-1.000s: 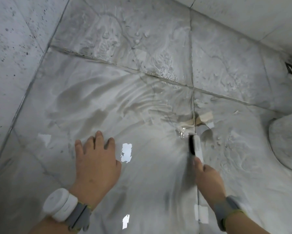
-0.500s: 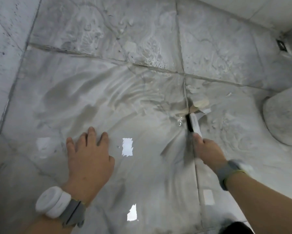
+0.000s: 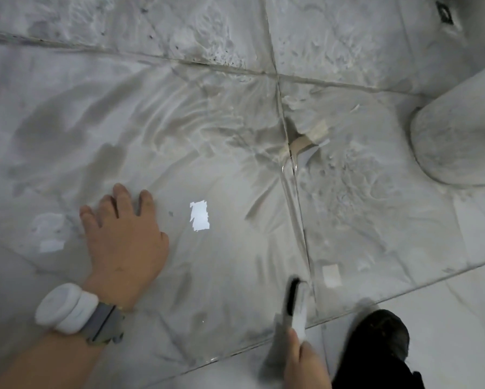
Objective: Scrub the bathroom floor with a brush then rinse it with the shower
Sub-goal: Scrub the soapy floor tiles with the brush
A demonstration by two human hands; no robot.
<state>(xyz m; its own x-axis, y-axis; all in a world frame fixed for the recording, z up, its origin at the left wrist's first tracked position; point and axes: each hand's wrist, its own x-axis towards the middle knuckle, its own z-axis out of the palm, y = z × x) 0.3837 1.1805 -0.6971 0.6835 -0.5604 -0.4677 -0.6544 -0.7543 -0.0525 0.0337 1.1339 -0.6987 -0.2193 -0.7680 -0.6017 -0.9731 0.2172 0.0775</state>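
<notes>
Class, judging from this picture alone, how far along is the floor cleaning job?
Done: suds and scrub streaks cover the floor. In hand: the right hand grips the brush by the tile joint, while the left hand rests flat on the floor. Left: rinsing; no shower is visible.

white brush [image 3: 296, 304] with dark bristles, blurred, lies along the wet, soapy grey-tiled floor [image 3: 221, 136].

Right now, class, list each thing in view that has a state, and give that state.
Left hand: flat, pressing the floor.
Right hand: gripping the brush.
Brush: blurred, on the grout line.
Floor: wet, soapy, streaked.
Floor drain: soap-ringed.
</notes>
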